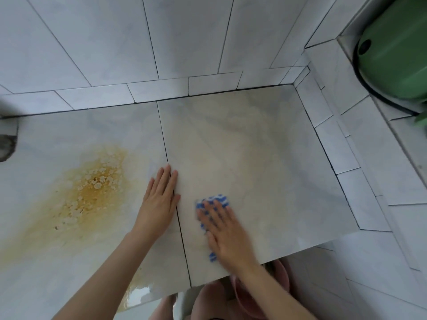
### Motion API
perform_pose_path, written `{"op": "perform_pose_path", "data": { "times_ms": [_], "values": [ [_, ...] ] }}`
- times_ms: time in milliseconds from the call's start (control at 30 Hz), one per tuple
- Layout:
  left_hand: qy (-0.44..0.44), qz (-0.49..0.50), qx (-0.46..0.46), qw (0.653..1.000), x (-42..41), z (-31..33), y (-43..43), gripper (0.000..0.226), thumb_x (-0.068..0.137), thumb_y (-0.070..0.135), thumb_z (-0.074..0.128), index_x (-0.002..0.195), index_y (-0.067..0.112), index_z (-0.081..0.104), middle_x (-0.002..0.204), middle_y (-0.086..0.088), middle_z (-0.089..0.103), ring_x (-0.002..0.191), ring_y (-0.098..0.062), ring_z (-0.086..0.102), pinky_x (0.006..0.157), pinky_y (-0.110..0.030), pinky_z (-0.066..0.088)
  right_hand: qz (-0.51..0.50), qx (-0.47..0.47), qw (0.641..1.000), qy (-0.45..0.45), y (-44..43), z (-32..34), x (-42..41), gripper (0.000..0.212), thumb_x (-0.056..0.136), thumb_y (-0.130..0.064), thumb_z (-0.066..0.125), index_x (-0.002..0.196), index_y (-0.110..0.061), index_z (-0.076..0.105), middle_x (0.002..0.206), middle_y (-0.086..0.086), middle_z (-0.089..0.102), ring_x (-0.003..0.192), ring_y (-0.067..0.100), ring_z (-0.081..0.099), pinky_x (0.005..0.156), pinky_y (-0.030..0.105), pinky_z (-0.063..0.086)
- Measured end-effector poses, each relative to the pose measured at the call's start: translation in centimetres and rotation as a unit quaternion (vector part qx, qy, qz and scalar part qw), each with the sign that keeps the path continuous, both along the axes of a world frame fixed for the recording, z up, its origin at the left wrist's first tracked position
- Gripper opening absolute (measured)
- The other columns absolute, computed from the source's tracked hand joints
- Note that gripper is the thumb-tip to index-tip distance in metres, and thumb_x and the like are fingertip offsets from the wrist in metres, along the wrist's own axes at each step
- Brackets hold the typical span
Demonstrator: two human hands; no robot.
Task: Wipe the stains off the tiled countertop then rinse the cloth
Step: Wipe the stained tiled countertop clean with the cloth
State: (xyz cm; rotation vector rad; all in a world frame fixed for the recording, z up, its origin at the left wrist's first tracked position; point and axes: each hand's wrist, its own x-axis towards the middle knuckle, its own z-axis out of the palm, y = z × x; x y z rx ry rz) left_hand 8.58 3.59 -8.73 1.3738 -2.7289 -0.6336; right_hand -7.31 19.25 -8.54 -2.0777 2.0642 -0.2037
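The tiled countertop (265, 158) fills the middle of the head view. A large yellow-orange stain (92, 188) spreads over its left tile, trailing toward the front edge. A faint beige smear (231, 139) covers the right tile. My left hand (159, 202) lies flat with straight fingers on the grout line between the two tiles, beside the stain. My right hand (224, 232) presses flat on a blue-and-white cloth (215, 200) on the right tile near the front edge. The hand is blurred and hides most of the cloth.
White tiled walls (161, 42) rise behind and to the right of the counter. A green round container (395, 49) sits on the ledge at the upper right. A pink bucket (265, 294) stands below the counter's front edge. A wet patch (138, 294) glistens at the front.
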Motion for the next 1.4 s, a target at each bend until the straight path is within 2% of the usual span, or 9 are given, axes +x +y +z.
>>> {"op": "perform_pose_path", "data": {
  "times_ms": [167,300,567,667,767,933,1067,1267,1400],
  "values": [
    [0.001,0.001,0.015,1.000,0.1,0.4,1.2,0.066,0.088,0.048,0.004,0.146,0.017,-0.003,0.154,0.003,-0.012,0.143,-0.013,-0.014,0.114,-0.025,-0.014,-0.248,0.046,0.967,0.041,3.8,-0.1,-9.8,0.052,0.100,-0.031,0.006,0.150,-0.017,0.014,0.157,0.005,0.015,0.145,0.019,0.008,0.116,0.036,0.010],
    [-0.010,-0.003,0.013,1.000,0.1,0.6,1.5,0.068,0.088,0.045,0.002,0.149,0.015,0.002,0.153,0.001,-0.013,0.143,-0.016,-0.015,0.116,-0.030,-0.010,-0.347,0.037,0.935,0.055,4.5,-0.1,-5.4,0.054,0.096,-0.022,0.020,0.147,-0.005,0.020,0.154,0.015,0.018,0.142,0.030,0.020,0.114,0.042,0.014],
    [-0.012,-0.034,0.028,0.999,0.9,1.7,1.6,0.069,0.087,0.042,-0.004,0.150,0.015,0.005,0.157,-0.003,-0.007,0.138,-0.013,-0.019,0.112,-0.024,-0.014,-0.212,0.025,0.976,-0.036,2.6,0.8,11.1,0.051,0.099,-0.025,0.015,0.148,-0.013,0.025,0.156,0.008,0.018,0.144,0.025,0.016,0.113,0.042,0.017],
    [-0.009,-0.051,0.037,0.998,1.8,2.0,2.1,0.072,0.084,0.043,-0.009,0.149,0.016,0.006,0.156,-0.003,-0.006,0.141,-0.016,-0.015,0.113,-0.024,-0.012,-0.161,0.034,0.985,-0.044,2.5,0.8,11.1,0.051,0.099,-0.026,0.018,0.148,-0.016,0.024,0.156,0.004,0.019,0.144,0.021,0.016,0.113,0.039,0.017],
    [-0.002,-0.048,0.048,0.998,2.4,2.5,2.4,0.055,0.098,0.036,0.006,0.150,0.017,0.009,0.157,-0.002,-0.004,0.145,-0.018,-0.009,0.113,-0.024,-0.011,-0.115,0.035,0.993,-0.012,3.3,0.4,7.1,0.051,0.099,-0.027,0.013,0.150,-0.019,0.014,0.157,0.001,0.013,0.145,0.020,0.011,0.115,0.037,0.013],
    [0.004,-0.037,0.071,0.997,2.5,3.6,2.9,0.049,0.102,0.025,0.027,0.150,0.018,0.015,0.158,-0.003,-0.002,0.146,-0.019,-0.004,0.115,-0.027,-0.003,-0.225,0.048,0.973,0.028,1.8,-0.2,0.7,0.054,0.098,-0.027,0.016,0.150,-0.015,0.014,0.157,0.004,0.008,0.145,0.021,0.009,0.117,0.035,0.003],
    [0.029,-0.020,0.066,0.997,3.9,4.7,3.0,0.045,0.102,0.023,0.029,0.146,0.019,0.027,0.158,-0.002,0.011,0.146,-0.016,0.005,0.115,-0.026,-0.002,-0.289,0.024,0.957,0.021,-1.2,-0.2,5.0,0.055,0.097,-0.025,0.018,0.149,-0.012,0.012,0.157,0.009,0.010,0.145,0.021,0.008,0.116,0.039,0.005],
    [0.083,0.034,0.043,0.995,11.5,5.1,4.6,0.045,0.098,0.027,0.027,0.138,0.015,0.045,0.151,-0.007,0.032,0.142,-0.021,0.024,0.115,-0.022,0.003,-0.156,0.018,0.988,0.000,-3.7,0.1,16.1,0.053,0.099,-0.026,0.012,0.150,-0.012,0.013,0.158,0.008,0.010,0.145,0.025,0.008,0.114,0.042,0.013],
    [0.066,0.105,0.012,0.992,18.4,5.0,6.5,0.047,0.096,0.029,0.028,0.135,0.013,0.048,0.148,-0.009,0.036,0.139,-0.023,0.029,0.115,-0.032,0.014,-0.102,0.025,0.994,0.007,-3.8,0.2,18.3,0.053,0.100,-0.028,0.008,0.150,-0.014,0.012,0.158,0.005,0.008,0.146,0.024,0.006,0.114,0.042,0.013]
  ]
}}
